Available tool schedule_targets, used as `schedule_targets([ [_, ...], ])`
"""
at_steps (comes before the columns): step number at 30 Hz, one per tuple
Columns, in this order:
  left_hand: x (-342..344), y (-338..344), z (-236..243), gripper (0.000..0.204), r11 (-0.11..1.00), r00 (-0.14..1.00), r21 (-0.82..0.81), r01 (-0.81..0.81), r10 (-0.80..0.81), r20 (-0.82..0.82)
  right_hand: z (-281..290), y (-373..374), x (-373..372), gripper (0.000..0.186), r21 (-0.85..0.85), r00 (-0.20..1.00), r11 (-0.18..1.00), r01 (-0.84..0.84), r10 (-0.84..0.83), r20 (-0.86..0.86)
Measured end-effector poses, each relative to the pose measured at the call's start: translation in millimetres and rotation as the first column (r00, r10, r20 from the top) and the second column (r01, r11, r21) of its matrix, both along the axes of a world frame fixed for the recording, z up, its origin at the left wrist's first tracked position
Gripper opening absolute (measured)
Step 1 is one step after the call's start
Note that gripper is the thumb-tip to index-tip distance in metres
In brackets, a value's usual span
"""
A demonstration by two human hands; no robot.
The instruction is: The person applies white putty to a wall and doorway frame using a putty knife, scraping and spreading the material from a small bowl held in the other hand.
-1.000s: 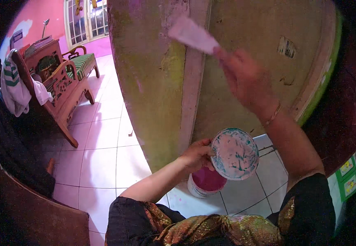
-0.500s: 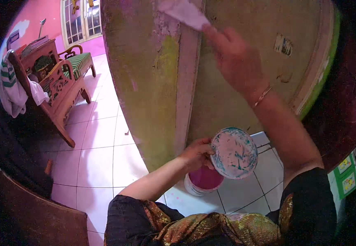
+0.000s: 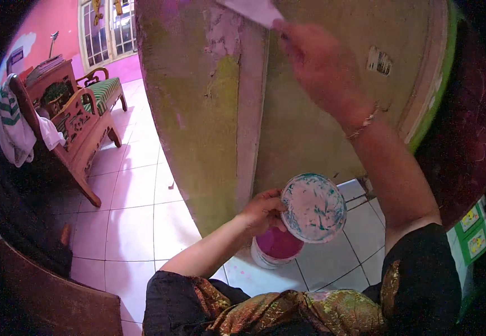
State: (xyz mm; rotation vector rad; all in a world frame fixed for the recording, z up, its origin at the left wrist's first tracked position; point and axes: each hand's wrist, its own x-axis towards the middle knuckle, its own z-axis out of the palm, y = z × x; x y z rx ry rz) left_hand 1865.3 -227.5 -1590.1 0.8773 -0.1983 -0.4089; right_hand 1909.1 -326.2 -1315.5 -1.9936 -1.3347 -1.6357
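Raised high at the top, my right hand (image 3: 318, 67) grips a pale, wide-bladed scraper (image 3: 254, 11), its blade reaching up and left against the wall (image 3: 198, 112). Part of the blade is cut off by the top edge. That wall is patchy, with olive, yellowish and pink areas. Lower down, my left hand (image 3: 262, 213) pinches the rim of a round lid (image 3: 314, 208), pale pink with teal smears. Just below it a white bucket (image 3: 265, 261) with pink paint (image 3: 279, 244) inside stands on the floor, partly covered by the lid.
Carved wooden furniture (image 3: 80, 151) with cloths hung over it stands at the left, by a green-striped bench (image 3: 104, 92). White tiles (image 3: 136, 229) cover the floor. A brown wooden panel (image 3: 52, 297) curves in at lower left; green-bordered pictures (image 3: 472, 232) are at right.
My right hand and the scraper have moved slightly up and left along the wall. The lid in my left hand has shifted a little left. The view has tilted slightly.
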Motion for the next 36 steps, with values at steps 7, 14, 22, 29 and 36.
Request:
schedule_targets([
  [7,-23.6,-3.3,9.0,0.050,0.997,0.999,-0.074,-0.029,0.030,0.014,-26.8,-41.9,-40.0,0.023,-0.164,0.935,0.980,-0.113,0.049,-0.352],
  [14,-34.6,-27.6,33.9,0.042,0.997,0.998,-0.041,-0.060,0.059,-0.016,54.4,-26.1,-16.5,0.024,0.040,0.980,0.994,-0.100,0.091,0.175],
  [22,-41.3,-13.7,31.8,0.049,0.989,0.997,-0.135,0.061,-0.054,0.057,2.5,-57.8,-42.9,0.024,-0.203,0.998,0.979,-0.019,0.005,-0.066],
  [29,-47.9,-31.0,37.7,0.047,0.996,0.997,-0.041,0.078,-0.077,0.022,84.8,-78.5,-84.0,0.022,0.372,0.294,0.838,-0.398,0.501,-0.814],
  [36,-46.7,-33.2,44.2,0.049,0.998,0.999,-0.032,0.048,-0.048,-0.006,85.5,-61.7,-17.6,0.026,0.154,0.392,0.945,-0.288,0.264,-0.881],
])
